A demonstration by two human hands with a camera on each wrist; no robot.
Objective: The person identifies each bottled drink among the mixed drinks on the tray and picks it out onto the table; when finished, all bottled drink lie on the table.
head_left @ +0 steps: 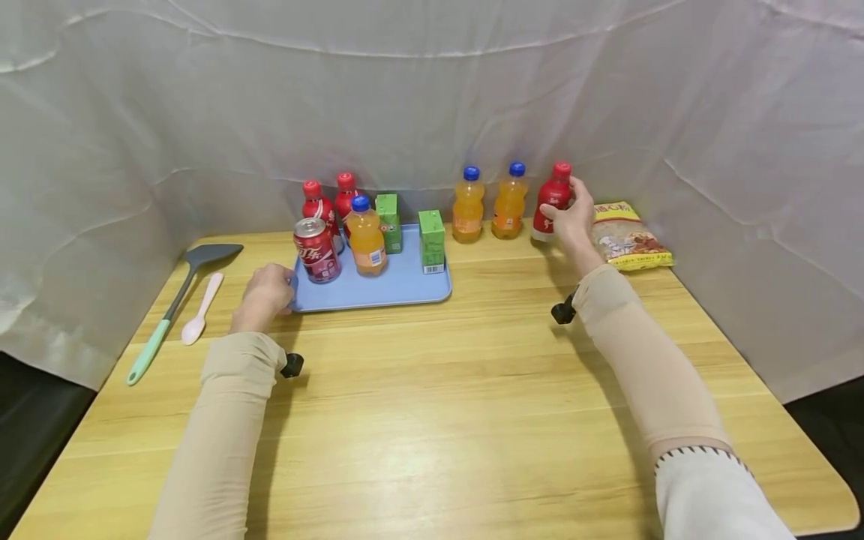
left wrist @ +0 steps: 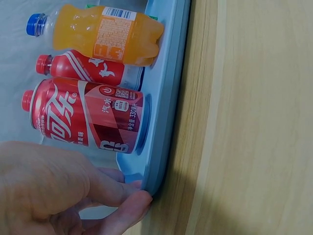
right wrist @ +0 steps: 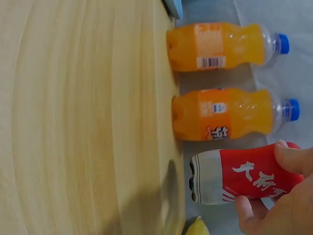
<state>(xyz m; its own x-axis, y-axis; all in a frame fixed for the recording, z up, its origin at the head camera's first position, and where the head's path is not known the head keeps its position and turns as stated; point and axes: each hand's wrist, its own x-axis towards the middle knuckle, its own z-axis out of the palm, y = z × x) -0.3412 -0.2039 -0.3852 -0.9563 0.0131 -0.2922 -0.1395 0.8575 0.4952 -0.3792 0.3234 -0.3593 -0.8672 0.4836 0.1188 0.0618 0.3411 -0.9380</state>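
My right hand grips a red-labelled bottle at the back right. In the right wrist view the bottle tilts slightly, its base a little above the table, with thumb and fingers round its upper part. My left hand pinches the left front corner of a blue tray, thumb and fingers at the rim in the left wrist view. On the tray stand a red soda can, an orange drink bottle, two red-capped bottles behind, and two green drink cartons.
Two orange drink bottles with blue caps stand between the tray and my right hand. A yellow food packet lies at the far right. At the left lie a spatula and a pink spoon. Grey curtains enclose the table.
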